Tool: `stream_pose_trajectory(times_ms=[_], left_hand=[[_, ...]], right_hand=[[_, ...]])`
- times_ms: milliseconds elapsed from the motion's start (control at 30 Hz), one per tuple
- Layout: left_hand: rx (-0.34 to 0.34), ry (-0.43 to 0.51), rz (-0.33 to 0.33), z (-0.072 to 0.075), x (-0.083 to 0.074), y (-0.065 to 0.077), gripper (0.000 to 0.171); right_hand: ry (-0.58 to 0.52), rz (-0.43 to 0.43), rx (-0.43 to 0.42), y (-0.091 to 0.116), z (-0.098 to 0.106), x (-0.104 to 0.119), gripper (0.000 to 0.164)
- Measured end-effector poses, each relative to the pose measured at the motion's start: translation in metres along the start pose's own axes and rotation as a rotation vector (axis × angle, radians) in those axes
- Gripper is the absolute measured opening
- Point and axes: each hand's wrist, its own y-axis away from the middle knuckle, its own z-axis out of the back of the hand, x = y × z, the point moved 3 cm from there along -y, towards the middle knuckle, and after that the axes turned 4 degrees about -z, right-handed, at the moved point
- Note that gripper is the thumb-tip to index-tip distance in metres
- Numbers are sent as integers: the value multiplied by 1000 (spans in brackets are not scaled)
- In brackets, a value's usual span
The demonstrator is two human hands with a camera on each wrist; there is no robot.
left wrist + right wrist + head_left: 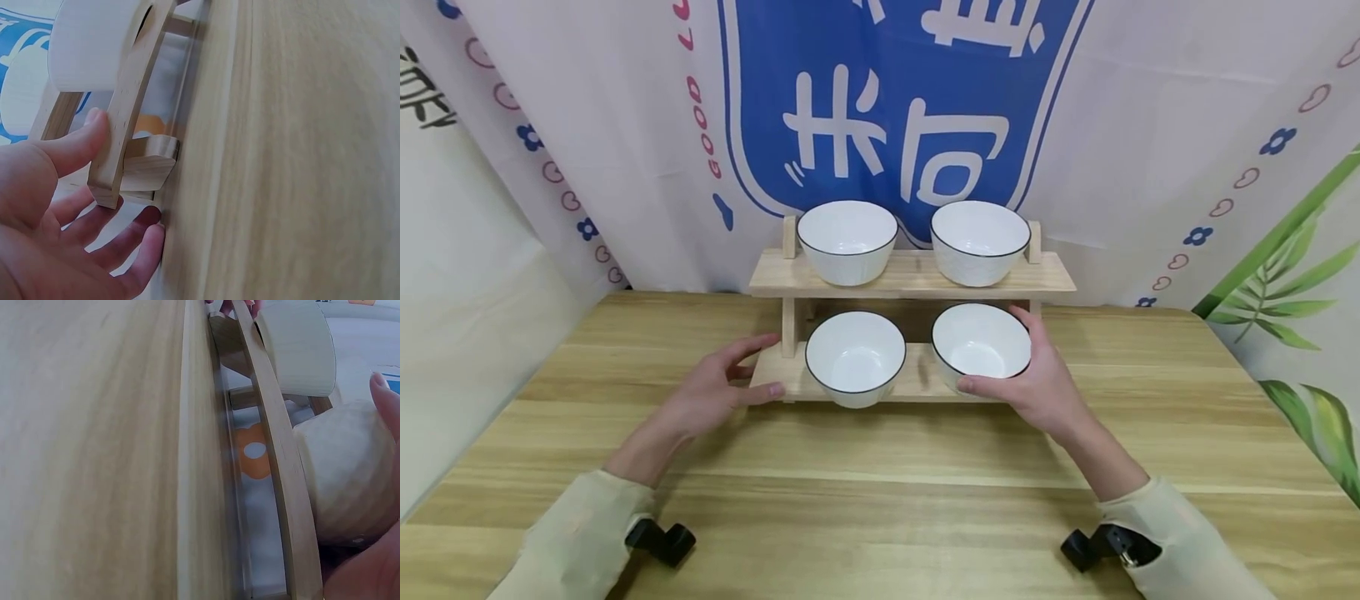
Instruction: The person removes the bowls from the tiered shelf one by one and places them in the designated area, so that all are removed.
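A two-tier wooden rack [917,375] stands on the table, bearing white bowls with dark rims. My left hand [718,383] holds the left end of its lower shelf, the thumb by the front edge and the fingers spread around the end. In the left wrist view the thumb lies against the shelf board [125,119]. My right hand [1041,379] grips the lower right bowl [981,342], thumb at its front and fingers at the far right side. Beside it on the same shelf sits the lower left bowl [855,354]. The right wrist view shows the gripped bowl's ribbed side [347,475].
On the upper shelf stand a left bowl [847,242] and a right bowl [980,243]. A white curtain [1120,167] with a blue printed panel hangs right behind the rack. The wooden tabletop [880,500] reaches toward me in front.
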Motion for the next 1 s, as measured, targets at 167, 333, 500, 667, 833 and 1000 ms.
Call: stream_pose_trajectory(times_ms=[167,333,500,667,833,1000], left_hand=[[5,-14,-6,0,0,0,86],[12,-27,-11,0,0,0,86],[15,-28,-10,0,0,-2,87],[20,-38,-10,0,0,-2,87],[20,-33,9,-1,0,-2,87],[19,-25,14,0,0,-2,87]], right_hand=[[3,14,-15,-1,-1,-1,129],[9,22,-31,-1,-3,-1,126],[16,23,-49,0,-3,-3,121],[24,23,-54,0,-3,-5,119],[33,28,-48,2,-2,-5,118],[28,39,-43,1,-2,-4,118]])
